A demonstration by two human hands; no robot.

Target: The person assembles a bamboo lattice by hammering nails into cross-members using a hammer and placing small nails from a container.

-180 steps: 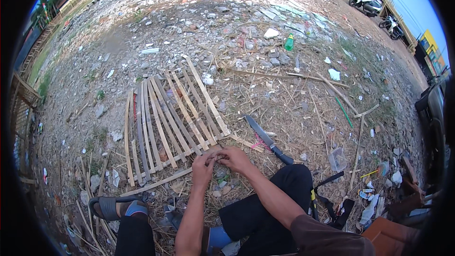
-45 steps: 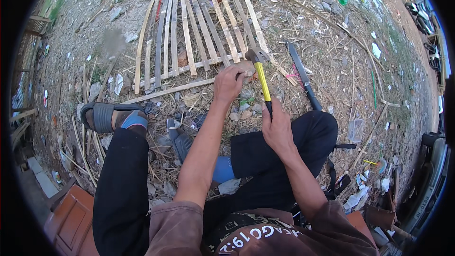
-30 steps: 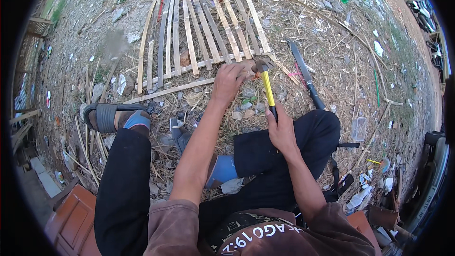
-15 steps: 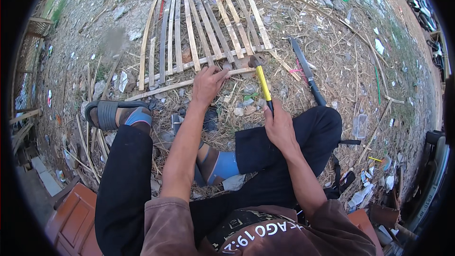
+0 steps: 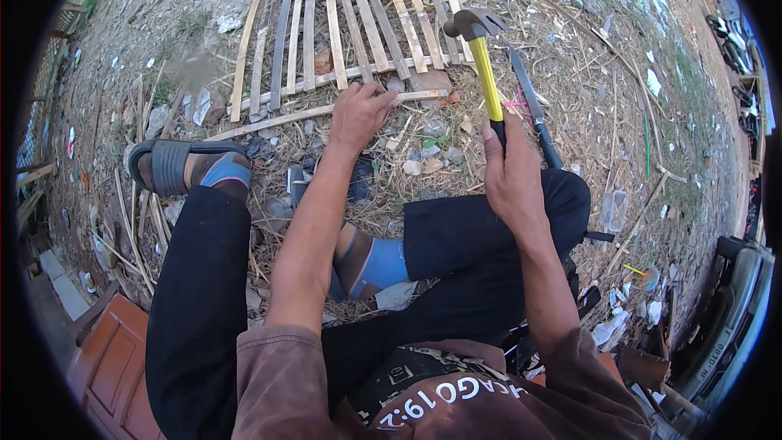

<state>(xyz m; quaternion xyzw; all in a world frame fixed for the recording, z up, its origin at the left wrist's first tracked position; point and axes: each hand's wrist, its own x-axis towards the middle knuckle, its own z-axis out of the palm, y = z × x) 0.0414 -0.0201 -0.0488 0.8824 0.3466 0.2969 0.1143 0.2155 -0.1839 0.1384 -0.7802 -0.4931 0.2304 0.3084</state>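
My right hand [image 5: 516, 175] is closed round the black grip of a claw hammer [image 5: 486, 73] with a yellow handle, its dark head raised above the ground. My left hand [image 5: 358, 116] has its fingers closed on a thin bamboo strip [image 5: 297, 116] lying crosswise, and steadies it. Just beyond, several long bamboo slats [image 5: 342, 20] spread away from me like a fan, across a second cross strip [image 5: 326, 79]. Whether a nail sits under my left fingertips is too small to tell. A reddish stone or brick [image 5: 432, 81] lies by the strip's right end.
A long knife [image 5: 529, 102] with a dark handle lies to the right of the hammer. Dry straw, stones and litter cover the ground. A clear plastic container [image 5: 614, 210] lies farther right, and a brown wooden panel [image 5: 114, 358] at lower left. My sandalled foot [image 5: 183, 167] rests at left.
My right hand has lifted the hammer up and to the right, off the strip's end. My left hand stays on the strip. The view has shifted slightly.
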